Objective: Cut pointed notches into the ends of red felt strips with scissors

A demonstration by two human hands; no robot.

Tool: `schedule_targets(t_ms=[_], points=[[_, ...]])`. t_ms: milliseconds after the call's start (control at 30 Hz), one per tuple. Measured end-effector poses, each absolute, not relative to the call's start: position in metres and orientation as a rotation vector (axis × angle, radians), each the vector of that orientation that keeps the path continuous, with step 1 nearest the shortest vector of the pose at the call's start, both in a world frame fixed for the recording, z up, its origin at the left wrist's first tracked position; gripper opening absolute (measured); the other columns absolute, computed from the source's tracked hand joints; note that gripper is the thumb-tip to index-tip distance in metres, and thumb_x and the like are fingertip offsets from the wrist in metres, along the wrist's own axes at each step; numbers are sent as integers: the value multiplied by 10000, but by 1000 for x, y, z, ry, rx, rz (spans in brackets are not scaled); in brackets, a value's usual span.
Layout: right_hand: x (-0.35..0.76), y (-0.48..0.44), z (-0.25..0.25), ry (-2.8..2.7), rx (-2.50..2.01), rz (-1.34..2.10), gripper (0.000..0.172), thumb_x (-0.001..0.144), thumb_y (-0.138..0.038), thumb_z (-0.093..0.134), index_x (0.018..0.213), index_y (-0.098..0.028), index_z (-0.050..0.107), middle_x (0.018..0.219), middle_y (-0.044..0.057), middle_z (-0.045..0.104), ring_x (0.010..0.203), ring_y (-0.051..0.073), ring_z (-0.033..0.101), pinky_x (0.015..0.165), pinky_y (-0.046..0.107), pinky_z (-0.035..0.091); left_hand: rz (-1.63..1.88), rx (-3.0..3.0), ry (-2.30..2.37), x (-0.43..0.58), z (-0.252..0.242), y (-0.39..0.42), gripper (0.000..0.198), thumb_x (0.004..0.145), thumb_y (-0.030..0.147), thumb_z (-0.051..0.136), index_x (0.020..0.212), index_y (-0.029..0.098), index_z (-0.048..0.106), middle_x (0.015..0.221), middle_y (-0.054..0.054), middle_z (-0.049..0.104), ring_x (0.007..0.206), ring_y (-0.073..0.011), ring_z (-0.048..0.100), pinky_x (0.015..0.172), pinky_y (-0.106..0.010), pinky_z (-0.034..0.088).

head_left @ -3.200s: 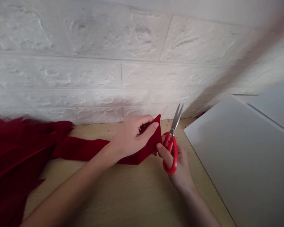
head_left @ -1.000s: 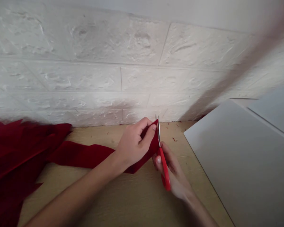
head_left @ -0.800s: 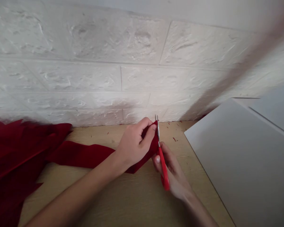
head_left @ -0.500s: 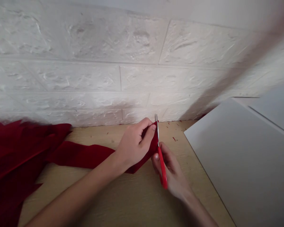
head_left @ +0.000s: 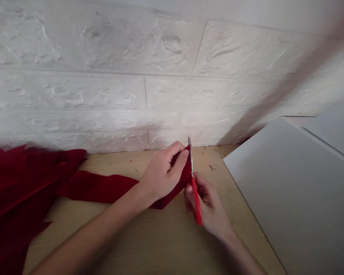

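Observation:
A dark red fabric strip point(head_left: 100, 188) runs from the left across the table and up to my left hand point(head_left: 165, 172), which pinches its end between thumb and fingers. My right hand point(head_left: 208, 206) is wrapped around the red handles of a pair of scissors point(head_left: 197, 200). Their metal blades point away from me toward the wall, nearly together along the strip's right edge. Part of the strip is hidden behind my left hand and forearm.
Heaped red fabric point(head_left: 23, 183) lies on the left of the pale wooden table point(head_left: 126, 236). A white box-like object point(head_left: 298, 191) stands at the right. Behind is a white brick-patterned wall point(head_left: 117, 91). Small red scraps point(head_left: 211, 167) lie near the wall.
The scissor blades have closed together at the strip's edge; a small gap showed between their tips before. Both hands keep almost the same place.

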State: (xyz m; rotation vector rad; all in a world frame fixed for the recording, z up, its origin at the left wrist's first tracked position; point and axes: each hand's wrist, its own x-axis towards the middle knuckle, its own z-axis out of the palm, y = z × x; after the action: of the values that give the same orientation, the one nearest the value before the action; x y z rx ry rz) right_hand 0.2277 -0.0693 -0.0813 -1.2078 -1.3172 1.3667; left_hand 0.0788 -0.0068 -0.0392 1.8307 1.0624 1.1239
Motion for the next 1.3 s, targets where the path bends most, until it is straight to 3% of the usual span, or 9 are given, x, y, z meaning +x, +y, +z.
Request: schedule_targets(t_ms=[233,467,733,1300], points=[[226,-68,-77,-1262,-1181,1388,488,905,-680,565,809,-216,445,542,-88,430,400,67,419,407,202,287,1112,1834,1020,79,-39,-9,292,1003,305,452,735,191,458,600,62,453,552,-74,410,547,-231,340],[228,-70,-77,-1336,-1170,1285,473,916,-666,560,807,-222,440,618,-66,389,524,91,352,479,237,320,1124,1812,1051,79,-37,-7,305,1003,332,453,731,195,465,608,52,455,561,-87,416,550,-242,341],[229,-71,-81,-1374,-1159,1324,460,927,-658,553,828,-225,435,621,-59,399,528,98,333,488,261,274,1102,1824,1069,79,-37,-8,289,998,326,446,741,195,478,625,44,482,584,-94,439,572,-244,359],[229,-74,-88,-1341,-1115,1427,423,937,-627,560,870,-229,434,726,-46,404,608,110,333,547,255,322,1170,1960,1140,79,-39,-8,215,1016,294,408,825,210,462,587,64,468,516,-87,432,546,-250,346]])
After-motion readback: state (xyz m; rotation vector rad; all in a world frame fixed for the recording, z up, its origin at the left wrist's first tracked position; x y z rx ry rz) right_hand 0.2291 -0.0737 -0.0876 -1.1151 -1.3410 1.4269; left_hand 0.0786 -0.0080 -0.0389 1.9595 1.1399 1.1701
